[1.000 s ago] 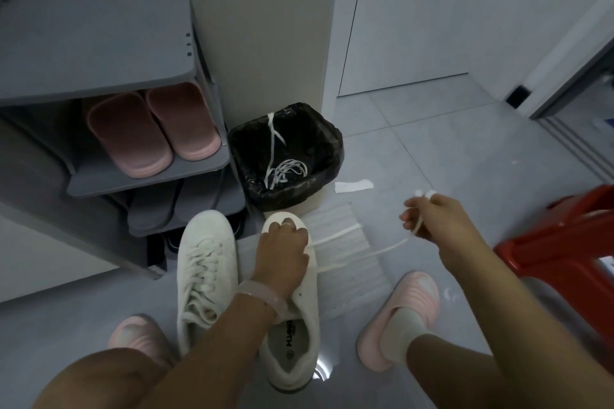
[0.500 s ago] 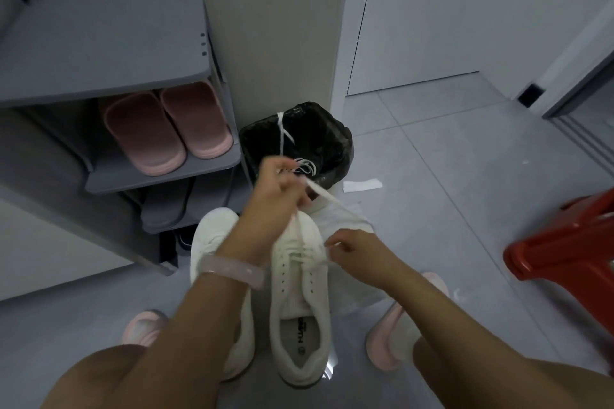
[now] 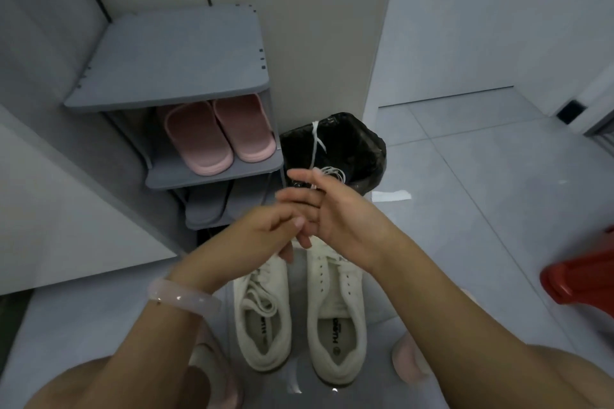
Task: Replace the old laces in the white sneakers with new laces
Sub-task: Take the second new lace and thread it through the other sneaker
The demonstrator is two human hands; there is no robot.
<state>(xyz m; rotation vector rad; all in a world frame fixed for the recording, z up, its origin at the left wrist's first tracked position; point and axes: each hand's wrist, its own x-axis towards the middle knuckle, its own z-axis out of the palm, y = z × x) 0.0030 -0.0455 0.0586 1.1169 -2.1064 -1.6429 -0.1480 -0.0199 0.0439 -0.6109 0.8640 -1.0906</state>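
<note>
Head view, sneakers: two white sneakers stand side by side on the grey tiled floor [image 3: 465,209], toes toward the shoe rack, heels toward the person.
Left sneaker [image 3: 262,312]: laced; flat off-white laces cross its tongue and bunch loosely near the opening; dark print on the insole.
Right sneaker [image 3: 335,315]: the eyelets that show are bare, in two rows of small dark holes; the toe is hidden by the hands.
Left hand [image 3: 265,229]: above the toes of the sneakers, fingers curled downward; whether they pinch a lace cannot be told. A pale bangle [image 3: 184,297] sits on its wrist.
Right hand [image 3: 335,212]: fingers spread and fairly straight, crossing over the left hand's fingers, touching them.
Bin [image 3: 365,149]: black-lined, just beyond the hands, with white laces [image 3: 315,143] draped over its rim and coiled inside.
Shoe rack [image 3: 172,63]: grey, left of the bin; pink slippers [image 3: 219,133] on its middle shelf.
Right edge: red stool [image 3: 584,276].
</note>
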